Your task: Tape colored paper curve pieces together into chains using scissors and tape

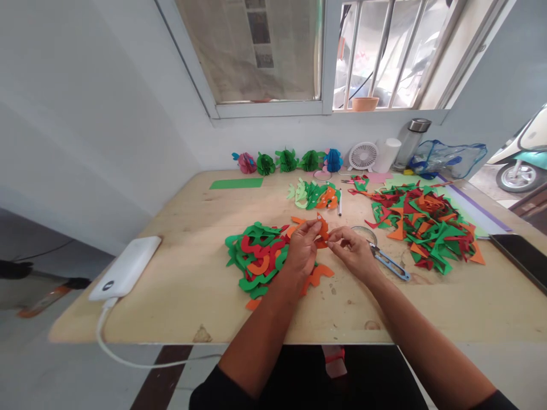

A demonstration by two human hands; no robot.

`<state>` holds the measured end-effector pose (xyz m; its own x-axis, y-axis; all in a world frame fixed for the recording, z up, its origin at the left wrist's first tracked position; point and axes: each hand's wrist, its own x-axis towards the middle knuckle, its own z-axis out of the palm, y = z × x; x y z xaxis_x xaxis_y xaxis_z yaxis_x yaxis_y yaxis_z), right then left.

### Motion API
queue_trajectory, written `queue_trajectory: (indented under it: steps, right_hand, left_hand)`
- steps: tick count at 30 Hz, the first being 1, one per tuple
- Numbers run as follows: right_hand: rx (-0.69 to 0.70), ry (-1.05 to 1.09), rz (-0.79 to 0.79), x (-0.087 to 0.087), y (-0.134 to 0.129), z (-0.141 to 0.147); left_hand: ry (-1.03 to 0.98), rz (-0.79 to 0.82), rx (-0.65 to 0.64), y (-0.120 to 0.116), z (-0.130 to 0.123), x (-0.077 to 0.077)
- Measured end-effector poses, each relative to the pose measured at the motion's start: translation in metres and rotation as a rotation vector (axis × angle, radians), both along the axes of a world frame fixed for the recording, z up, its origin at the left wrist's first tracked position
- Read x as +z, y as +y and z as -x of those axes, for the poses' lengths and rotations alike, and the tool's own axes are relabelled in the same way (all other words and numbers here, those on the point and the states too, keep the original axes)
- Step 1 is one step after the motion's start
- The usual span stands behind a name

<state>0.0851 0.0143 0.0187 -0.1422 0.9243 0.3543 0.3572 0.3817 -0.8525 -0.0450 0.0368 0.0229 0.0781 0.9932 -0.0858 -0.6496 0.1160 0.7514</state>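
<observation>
Tabletop (179, 307) holds a clear plastic bag (448, 159); hands (304, 250) pinch orange paper (323, 229).

I can see a white power bank (125, 268) at nine o'clock on the table (183, 307). A black phone (523, 259) lies at three o'clock. Paper balls (286, 161) sit in a row at twelve, near a small fan (363, 156) and a bottle (410, 143). A scooter (521, 154) stands at two.
</observation>
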Motion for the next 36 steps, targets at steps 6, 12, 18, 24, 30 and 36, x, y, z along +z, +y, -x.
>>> queue_trajectory:
  steps: [6, 12, 18, 24, 30, 36]
  right_hand:
    - [-0.100, -0.078, -0.035, 0.005, -0.005, 0.006]
    - [-0.201, -0.077, -0.007, 0.007, -0.004, 0.002]
    - [-0.233, -0.053, -0.005, 0.005, 0.000, -0.003]
    - [-0.238, -0.047, 0.006, 0.004, 0.000, -0.004]
    - [-0.234, -0.021, 0.042, 0.005, 0.001, -0.004]
    - [-0.233, 0.035, 0.078, 0.005, 0.001, -0.005]
  left_hand:
    - [0.008, 0.036, -0.018, -0.002, -0.002, -0.001]
    - [0.039, 0.028, -0.020, -0.002, -0.002, 0.000]
    - [0.248, 0.009, 0.024, -0.002, 0.000, 0.001]
    - [0.405, -0.033, 0.038, -0.003, 0.000, 0.005]
    - [0.420, -0.055, 0.031, -0.005, -0.001, 0.005]
    - [0.411, -0.058, 0.005, -0.005, -0.002, 0.002]
